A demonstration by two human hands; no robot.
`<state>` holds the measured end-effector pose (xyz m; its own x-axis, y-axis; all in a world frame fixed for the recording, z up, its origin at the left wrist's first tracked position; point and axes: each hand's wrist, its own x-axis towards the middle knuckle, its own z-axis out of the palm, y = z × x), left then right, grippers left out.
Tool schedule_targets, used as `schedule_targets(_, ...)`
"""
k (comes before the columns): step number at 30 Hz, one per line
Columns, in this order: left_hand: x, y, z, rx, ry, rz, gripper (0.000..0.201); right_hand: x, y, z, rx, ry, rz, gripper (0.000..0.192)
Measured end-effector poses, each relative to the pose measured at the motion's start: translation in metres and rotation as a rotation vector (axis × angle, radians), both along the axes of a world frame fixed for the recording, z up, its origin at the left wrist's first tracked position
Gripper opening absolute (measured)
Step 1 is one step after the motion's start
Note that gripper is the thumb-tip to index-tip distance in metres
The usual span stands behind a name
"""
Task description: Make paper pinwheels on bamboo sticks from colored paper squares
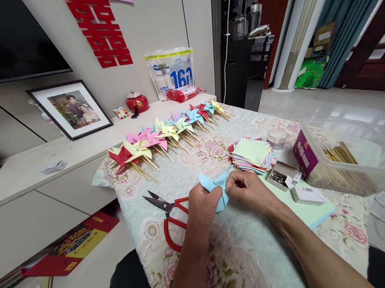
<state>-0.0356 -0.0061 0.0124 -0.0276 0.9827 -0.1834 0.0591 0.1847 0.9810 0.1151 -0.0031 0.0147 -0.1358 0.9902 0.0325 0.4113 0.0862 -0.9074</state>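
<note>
A light blue paper pinwheel, partly folded, is held between my two hands above the tablecloth. My left hand grips its left side, thumb pressed on the paper near the middle. My right hand is closed in a pinch at the pinwheel's right edge; anything small between those fingertips is hidden. Red-handled scissors lie with blades apart just left of my left hand. To the right of my right hand sit a small open box of metal pins and a stack of coloured paper squares.
Finished pinwheels on sticks line the table's far edge. At right stand a clear plastic bin of sticks, a closed small box, green paper sheets and a round clear container. A cabinet borders the table.
</note>
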Motion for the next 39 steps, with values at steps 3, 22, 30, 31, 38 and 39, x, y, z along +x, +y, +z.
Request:
schedule_targets(3,0.0,0.0,0.0,-0.005,-0.003,0.005,0.012,0.001,0.0,0.001,-0.013,0.012,0.019,0.007)
schedule_targets(22,-0.028,0.013,0.011,-0.078,0.117,-0.498,0.01,0.019,-0.001,0.006,-0.022,0.411,0.23,0.089)
schedule_targets(30,-0.026,0.023,0.035,-0.067,0.419,-0.611,0.013,0.012,-0.003,0.003,-0.071,0.2,0.24,0.086)
schedule_targets(31,-0.025,0.023,0.037,-0.063,0.451,-0.622,0.013,0.011,-0.003,0.002,-0.062,0.188,0.235,0.085)
schedule_targets(38,-0.019,0.027,0.038,0.017,0.581,-0.663,0.012,0.011,-0.001,-0.005,-0.008,0.164,0.23,0.083)
schedule_targets(39,-0.019,0.027,0.038,0.027,0.589,-0.668,0.011,0.011,-0.001,-0.005,-0.004,0.157,0.229,0.082)
